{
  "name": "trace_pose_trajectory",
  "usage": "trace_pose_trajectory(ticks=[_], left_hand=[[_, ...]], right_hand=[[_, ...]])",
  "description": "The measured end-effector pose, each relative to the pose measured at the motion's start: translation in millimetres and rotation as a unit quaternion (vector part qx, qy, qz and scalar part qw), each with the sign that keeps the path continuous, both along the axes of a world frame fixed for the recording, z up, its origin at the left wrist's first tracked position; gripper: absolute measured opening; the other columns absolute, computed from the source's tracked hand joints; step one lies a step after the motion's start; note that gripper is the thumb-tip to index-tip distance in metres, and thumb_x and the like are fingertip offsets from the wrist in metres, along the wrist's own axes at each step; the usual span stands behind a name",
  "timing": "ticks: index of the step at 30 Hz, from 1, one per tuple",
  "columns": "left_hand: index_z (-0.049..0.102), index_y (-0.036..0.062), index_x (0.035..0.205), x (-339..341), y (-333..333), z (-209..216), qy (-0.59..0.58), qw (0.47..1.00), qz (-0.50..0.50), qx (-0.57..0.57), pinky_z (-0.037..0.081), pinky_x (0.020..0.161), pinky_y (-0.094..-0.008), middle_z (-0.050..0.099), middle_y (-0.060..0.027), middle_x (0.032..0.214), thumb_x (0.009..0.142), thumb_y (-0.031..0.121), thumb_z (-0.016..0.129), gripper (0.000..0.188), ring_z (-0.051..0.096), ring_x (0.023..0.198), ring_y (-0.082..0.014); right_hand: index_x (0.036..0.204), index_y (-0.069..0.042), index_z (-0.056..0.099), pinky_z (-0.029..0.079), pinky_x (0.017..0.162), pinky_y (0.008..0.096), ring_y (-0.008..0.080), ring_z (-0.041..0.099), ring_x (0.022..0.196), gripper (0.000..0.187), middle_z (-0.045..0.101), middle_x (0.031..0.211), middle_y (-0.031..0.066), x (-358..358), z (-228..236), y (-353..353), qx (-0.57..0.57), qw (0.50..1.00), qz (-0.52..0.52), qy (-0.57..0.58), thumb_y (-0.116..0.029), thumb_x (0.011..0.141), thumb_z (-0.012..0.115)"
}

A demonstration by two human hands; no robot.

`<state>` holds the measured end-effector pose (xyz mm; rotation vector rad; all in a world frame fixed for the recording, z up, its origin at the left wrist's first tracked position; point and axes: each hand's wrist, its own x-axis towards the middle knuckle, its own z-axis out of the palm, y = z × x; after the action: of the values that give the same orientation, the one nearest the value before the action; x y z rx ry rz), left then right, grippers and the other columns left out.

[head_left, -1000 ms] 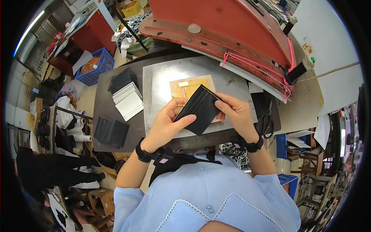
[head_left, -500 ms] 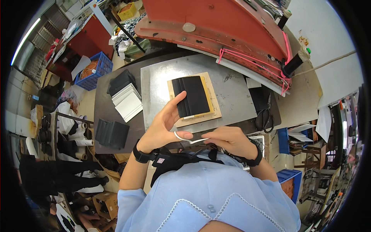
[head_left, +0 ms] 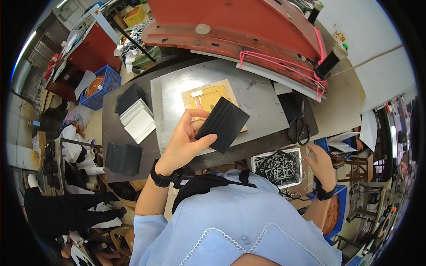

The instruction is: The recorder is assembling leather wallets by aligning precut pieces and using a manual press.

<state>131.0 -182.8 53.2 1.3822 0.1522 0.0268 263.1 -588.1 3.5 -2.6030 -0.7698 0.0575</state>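
Note:
My left hand (head_left: 186,139) grips a black card holder (head_left: 227,126) by its lower left edge, thumb on top. Stepped slots run along the piece, which is held tilted above the metal plate (head_left: 262,104). Behind it lies a wooden board with a yellow cutting die (head_left: 213,95), partly hidden by the card holder and fingers. My right hand (head_left: 322,166) is off to the right, fingers apart and nothing visible in them. Beside it stands a white bin (head_left: 300,155) full of thin dark and white offcuts.
A stack of white pieces (head_left: 138,122) and black stacks (head_left: 123,158) sit on the table's left. Black scissors (head_left: 299,129) lie at its right edge. The red press (head_left: 230,26) overhangs the far side. Blue crates (head_left: 101,88) stand on the floor.
My left hand has lifted the card holder off the board toward me. My right hand has swung right past the bin, and the white strip between my hands is out of sight.

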Motion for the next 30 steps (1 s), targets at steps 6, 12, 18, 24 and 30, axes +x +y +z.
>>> trace_pose_trajectory(ticks=[6,12,18,24,30], left_hand=[[0.047,0.0024,0.131,5.3,-15.4,0.2,-0.004,0.998,-0.04,0.053,0.053,0.077,-0.0222,0.067,-0.007,0.111,0.091,0.001,0.067,0.044,0.062,0.096,-0.009],[0.051,0.0015,0.132,-6.0,-21.5,0.9,0.001,0.998,0.055,0.029,0.051,0.081,-0.0225,0.069,-0.0073,0.11,0.091,0.002,0.068,0.044,0.063,0.095,-0.0094],[0.06,-0.0009,0.121,-22.2,-12.5,-21.6,0.004,0.987,0.16,-0.023,0.046,0.069,-0.0212,0.072,-0.003,0.094,0.096,0.012,0.065,0.029,0.059,0.078,-0.0044],[0.061,-0.0006,0.118,-40.3,-0.7,-37.2,0.009,0.983,0.18,-0.033,0.048,0.074,-0.0235,0.073,-0.0067,0.097,0.096,0.011,0.065,0.026,0.063,0.082,-0.0073],[0.059,-0.0004,0.12,-65.7,11.4,-39.6,0.061,0.975,0.213,-0.028,0.048,0.073,-0.0216,0.072,-0.0053,0.095,0.094,0.009,0.066,0.029,0.063,0.082,-0.0056]], right_hand=[[0.113,0.001,0.068,0.051,0.082,0.0263,0.0137,0.067,0.093,0.024,0.071,0.104,0.0092,-7.1,32.8,124.9,0.334,0.897,0.069,0.281,-0.016,0.098,0.06],[0.11,0.0,0.067,0.048,0.075,0.0204,0.0056,0.06,0.083,0.02,0.067,0.092,0.0003,-8.9,24.2,184.6,0.451,0.802,0.097,0.378,-0.012,0.094,0.069],[0.105,-0.001,0.068,0.045,0.069,0.0197,0.0035,0.057,0.077,0.016,0.066,0.087,-0.0025,-13.7,-1.6,209.0,0.504,0.758,0.076,0.407,-0.011,0.093,0.07],[0.102,0.001,0.068,0.045,0.069,0.0185,0.0032,0.057,0.076,0.013,0.066,0.085,-0.0016,-26.8,-12.3,231.9,0.491,0.787,0.066,0.366,-0.007,0.092,0.07],[0.111,0.002,0.067,0.047,0.072,0.0198,0.0066,0.06,0.079,0.02,0.067,0.088,0.0017,-38.4,-19.5,244.7,0.395,0.828,0.11,0.381,-0.01,0.094,0.067]])
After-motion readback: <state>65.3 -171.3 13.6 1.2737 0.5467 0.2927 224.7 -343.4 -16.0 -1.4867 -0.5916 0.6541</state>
